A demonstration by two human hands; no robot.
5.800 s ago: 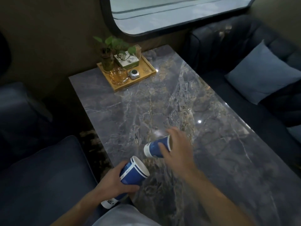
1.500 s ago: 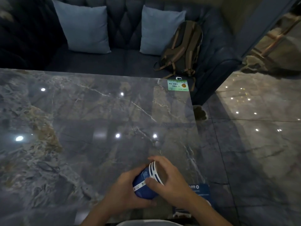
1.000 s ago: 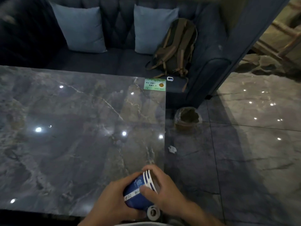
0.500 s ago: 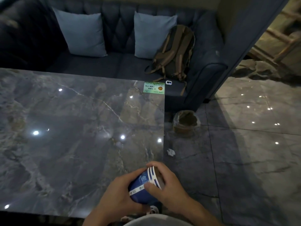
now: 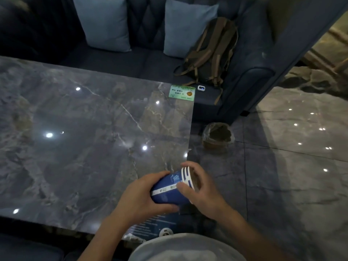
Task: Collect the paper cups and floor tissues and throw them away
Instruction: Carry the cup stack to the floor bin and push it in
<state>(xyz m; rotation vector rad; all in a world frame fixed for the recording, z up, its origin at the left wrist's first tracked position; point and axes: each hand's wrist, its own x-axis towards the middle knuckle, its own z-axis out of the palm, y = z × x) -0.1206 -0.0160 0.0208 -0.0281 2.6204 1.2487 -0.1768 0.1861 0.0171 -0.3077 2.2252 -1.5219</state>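
A nested stack of blue paper cups [image 5: 167,191] with white rims lies tilted between my hands, over the marble table's [image 5: 75,147] near right corner, mouths pointing right. My left hand [image 5: 139,200] wraps the stack's body from the left. My right hand [image 5: 203,193] grips the rim end with fingers over the top. On the floor beyond the table end stands a small bin [image 5: 216,136] lined with a clear bag. No floor tissue shows clearly; only a tiny white speck [image 5: 189,150] sits at the table's edge.
A dark blue sofa [image 5: 146,63] runs along the table's far side with two light blue cushions [image 5: 105,23] and a brown backpack [image 5: 211,51]. A green card [image 5: 182,93] lies on the table's far right corner. Glossy tiled floor [image 5: 291,176] spreads to the right.
Since 5.8 s ago the separate cups have been nested into one stack held in both hands. My view turned toward the table's end and floor. The floor tissue seen earlier is now hidden.
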